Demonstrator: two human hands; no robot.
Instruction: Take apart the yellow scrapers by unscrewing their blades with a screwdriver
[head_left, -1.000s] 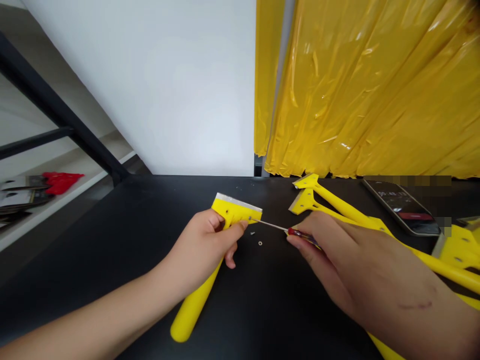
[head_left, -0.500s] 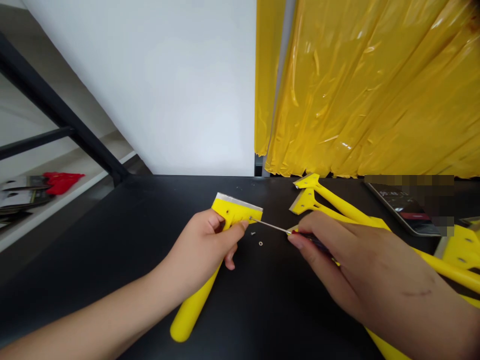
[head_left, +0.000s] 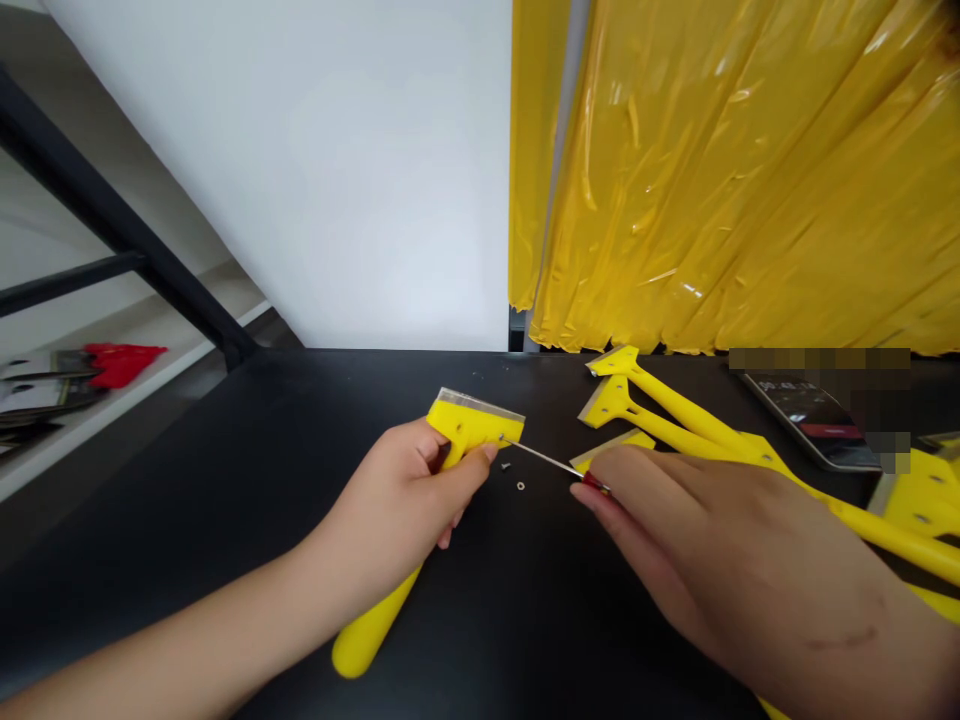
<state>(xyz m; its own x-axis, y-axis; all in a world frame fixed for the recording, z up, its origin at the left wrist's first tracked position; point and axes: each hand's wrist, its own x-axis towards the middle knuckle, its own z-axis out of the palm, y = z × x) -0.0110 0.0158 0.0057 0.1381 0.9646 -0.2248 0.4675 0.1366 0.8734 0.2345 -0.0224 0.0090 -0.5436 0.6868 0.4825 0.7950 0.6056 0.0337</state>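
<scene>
My left hand [head_left: 420, 490] is wrapped round a yellow scraper [head_left: 472, 420] just below its head, the metal blade edge facing away from me and the handle slanting down to the left. Between finger and thumb, my right hand [head_left: 697, 530] grips a screwdriver [head_left: 551, 460] with a red handle end and a thin shaft. The shaft's tip touches the screw at the right side of the scraper's head. A left hole in the head shows no screw. On the table below lie a small screw [head_left: 505, 466] and a nut [head_left: 521, 486].
More yellow scrapers [head_left: 675, 420] lie overlapping on the black table [head_left: 300, 440] at the right, partly behind my right hand. A phone [head_left: 810, 415] rests at the back right. Yellow plastic sheeting [head_left: 750, 180] hangs behind the table. A black metal frame [head_left: 135, 240] stands left.
My right hand has rolled with the screwdriver, baring more of its red handle end and another scraper's head behind. The held scraper has tilted slightly; the tip stays at the screw.
</scene>
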